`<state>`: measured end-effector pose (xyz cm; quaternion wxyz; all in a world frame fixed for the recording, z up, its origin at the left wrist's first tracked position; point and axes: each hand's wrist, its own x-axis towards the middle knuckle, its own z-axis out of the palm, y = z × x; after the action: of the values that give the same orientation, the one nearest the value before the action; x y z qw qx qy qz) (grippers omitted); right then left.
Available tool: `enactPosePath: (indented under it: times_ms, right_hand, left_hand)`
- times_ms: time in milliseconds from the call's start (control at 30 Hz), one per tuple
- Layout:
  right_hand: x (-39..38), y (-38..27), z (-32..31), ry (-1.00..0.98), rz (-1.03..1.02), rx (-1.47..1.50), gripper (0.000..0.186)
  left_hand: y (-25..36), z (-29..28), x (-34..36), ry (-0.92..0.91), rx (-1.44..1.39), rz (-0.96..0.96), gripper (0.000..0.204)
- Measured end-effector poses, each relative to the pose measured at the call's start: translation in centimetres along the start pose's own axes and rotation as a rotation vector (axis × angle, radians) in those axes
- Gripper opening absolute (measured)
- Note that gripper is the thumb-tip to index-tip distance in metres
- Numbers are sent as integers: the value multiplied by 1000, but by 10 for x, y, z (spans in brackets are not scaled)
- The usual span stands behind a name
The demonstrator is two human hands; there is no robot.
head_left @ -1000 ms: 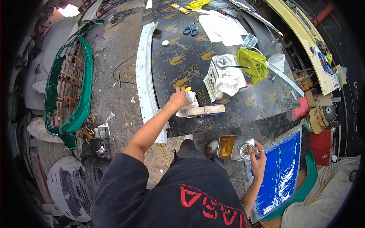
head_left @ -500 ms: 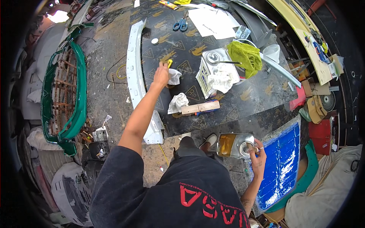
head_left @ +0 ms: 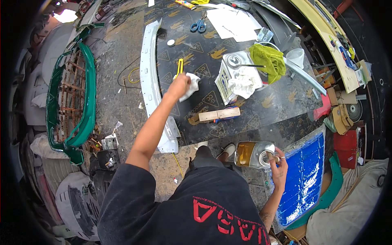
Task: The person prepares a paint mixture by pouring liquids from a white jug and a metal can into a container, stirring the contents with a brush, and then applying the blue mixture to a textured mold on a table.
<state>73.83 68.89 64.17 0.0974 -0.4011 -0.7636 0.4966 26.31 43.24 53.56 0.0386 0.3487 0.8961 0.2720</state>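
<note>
My left hand [head_left: 179,86] is over the dark table, fingers closed on a crumpled white wipe [head_left: 191,86]. Just beyond the knuckles lies a yellow utility knife [head_left: 180,67]. My right hand [head_left: 279,166], low beside my body, grips a rectangular metal can [head_left: 256,154] by its round neck; one face of the can looks amber-brown. On the table a second metal can [head_left: 236,61] stands with a thin dark stick across its top and a white crumpled cloth [head_left: 245,83] against it. A pale wooden block [head_left: 219,114] lies nearer me.
A long white curved panel [head_left: 150,81] runs along the table's left side. Blue scissors [head_left: 199,26], white paper [head_left: 232,24], a green cloth [head_left: 268,61] and a funnel [head_left: 295,57] lie farther back. A glossy blue panel [head_left: 302,179] is at right; a green bumper [head_left: 86,102] at left.
My left hand has drawn back toward me, leaving the yellow knife on the table. The separate white wipe near the wooden block is no longer there. My right hand still holds the can.
</note>
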Motion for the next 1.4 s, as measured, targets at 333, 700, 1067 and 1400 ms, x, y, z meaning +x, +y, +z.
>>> enactPosePath:
  times_ms: [333, 700, 1067, 1400]
  right_hand:
    - [-10, -3, 4, 1, 0, 29, 47]
    - [-30, -1, 0, 78, 65, -14, 47]
    - [-32, -5, 1, 101, 79, 5, 45]
    - [-22, -7, 2, 59, -14, -64, 44]
  left_hand:
    - [-26, 37, 14, 112, -80, 44, 23]
    - [-50, 42, 49, 145, 63, -273, 70]
    - [112, 24, 9, -42, -411, -53, 119]
    - [164, 104, -18, 132, -503, -177, 133]
